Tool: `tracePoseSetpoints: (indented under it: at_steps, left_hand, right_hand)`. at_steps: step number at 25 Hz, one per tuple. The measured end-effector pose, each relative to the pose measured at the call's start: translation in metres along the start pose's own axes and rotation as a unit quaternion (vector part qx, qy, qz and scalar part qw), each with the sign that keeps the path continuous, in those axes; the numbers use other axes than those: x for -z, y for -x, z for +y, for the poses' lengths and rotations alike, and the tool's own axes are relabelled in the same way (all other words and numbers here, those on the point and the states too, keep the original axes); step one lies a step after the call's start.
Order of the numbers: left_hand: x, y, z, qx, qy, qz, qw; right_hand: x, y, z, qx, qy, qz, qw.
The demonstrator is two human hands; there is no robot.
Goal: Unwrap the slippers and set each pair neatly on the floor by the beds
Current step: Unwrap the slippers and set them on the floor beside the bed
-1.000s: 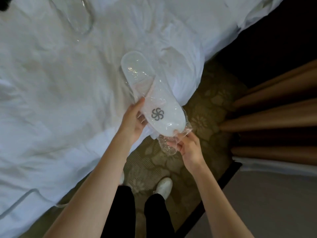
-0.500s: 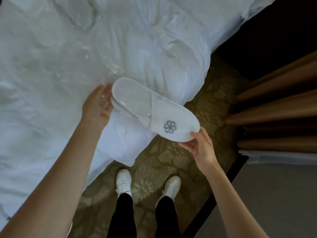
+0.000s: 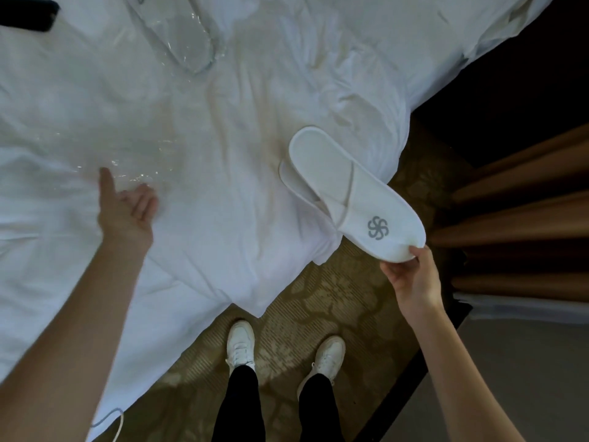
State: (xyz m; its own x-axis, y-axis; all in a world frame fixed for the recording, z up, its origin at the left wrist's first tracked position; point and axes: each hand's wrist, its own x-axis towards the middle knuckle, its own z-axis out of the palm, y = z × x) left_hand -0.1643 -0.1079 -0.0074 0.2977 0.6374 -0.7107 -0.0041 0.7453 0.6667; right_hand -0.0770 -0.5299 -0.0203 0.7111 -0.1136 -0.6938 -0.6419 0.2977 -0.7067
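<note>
A pair of white slippers (image 3: 347, 189), stacked and bearing a grey flower logo, hangs unwrapped over the bed's corner. My right hand (image 3: 411, 275) pinches the toe end of the pair. Far to the left, my left hand (image 3: 127, 208) is spread open over the white duvet (image 3: 223, 122), beside the empty clear plastic wrapper (image 3: 134, 161) lying flat there. A second pair of slippers (image 3: 181, 33), wrapped in clear plastic, lies at the top of the bed.
Patterned carpet (image 3: 334, 314) runs between the bed and brown curtains (image 3: 516, 224) on the right. My white sneakers (image 3: 240, 346) stand on it close to the bed corner. A black object (image 3: 25, 14) lies at the bed's top left. A white cord (image 3: 111, 419) dangles at bottom left.
The wrapper came off the slippers and my left hand carried it leftward onto the duvet and let go. My right hand moved the bare pair to the right.
</note>
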Motion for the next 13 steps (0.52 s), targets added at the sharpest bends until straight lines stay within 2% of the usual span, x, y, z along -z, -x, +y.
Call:
tracePoseSetpoints:
  at_steps: [3, 7, 10, 13]
  left_hand:
    - [-0.039, 0.033, -0.052, 0.08, -0.056, -0.111, 0.989]
    - [-0.088, 0.074, -0.116, 0.136, -0.143, -0.271, 0.942]
    - [-0.101, 0.086, -0.143, 0.134, -0.15, -0.322, 0.925]
    - [-0.104, 0.093, -0.175, 0.119, -0.164, -0.319, 0.926]
  right_hand:
    - [-0.009, 0.005, 0.003, 0.004, -0.017, -0.012, 1.0]
    - [-0.006, 0.009, 0.006, -0.005, -0.022, -0.017, 1.0]
    - [0.014, 0.007, 0.009, -0.013, 0.0, -0.036, 0.999]
    - [0.043, 0.0, 0.013, 0.005, 0.051, -0.05, 0.997]
